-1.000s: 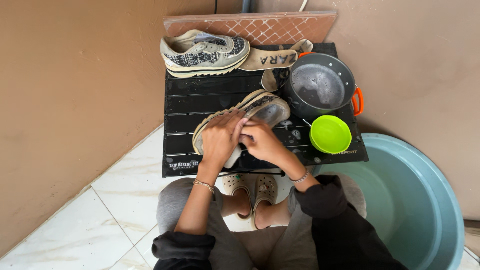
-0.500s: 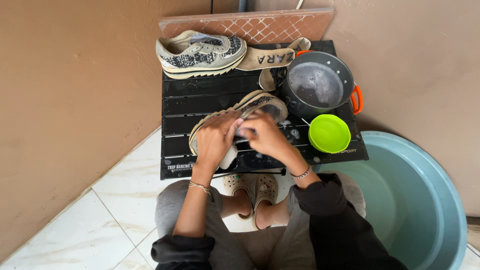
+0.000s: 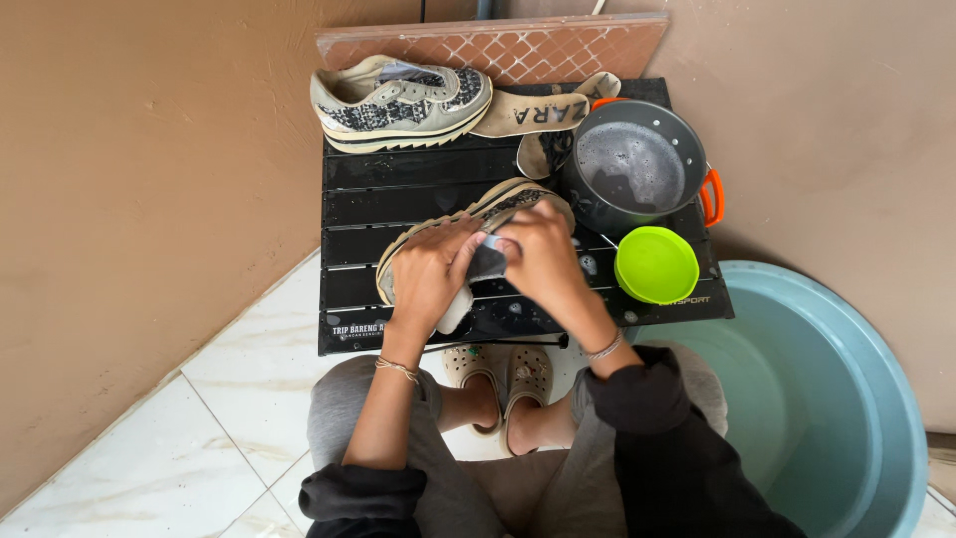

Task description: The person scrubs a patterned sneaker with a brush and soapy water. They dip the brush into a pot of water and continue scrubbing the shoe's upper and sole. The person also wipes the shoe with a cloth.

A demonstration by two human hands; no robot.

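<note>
I'm gripping a beige sneaker (image 3: pixel 453 234) with my left hand (image 3: pixel 430 274), fingers curling over its side and closing onto it. It's lying tilted on its side on the black slatted table (image 3: pixel 398 189), sole edge facing the wall. Its long axis is running diagonally, from the lower left near my left hand up to the right toward the dark pot (image 3: pixel 637 169); can't tell toe from heel, my hands are covering most of it.

My right hand (image 3: pixel 538 254) is closing around a small grey cloth or sponge (image 3: pixel 488 261) and pressing it against the middle of the shoe, just beside my left fingers.

The second sneaker (image 3: pixel 398 100), same kind, is sitting upright at the far left of the table, long axis running left to right. A tan insole (image 3: pixel 543 112) is lying beside it, touching the pot's rim. The pot is holding soapy water and has an orange handle (image 3: pixel 711 197). A lime green lid (image 3: pixel 656 264) is lying flat just below it. A pale blue basin (image 3: pixel 846 399) is sitting on the floor to my right. My feet in beige clogs (image 3: pixel 503 374) are showing under the table edge.
</note>
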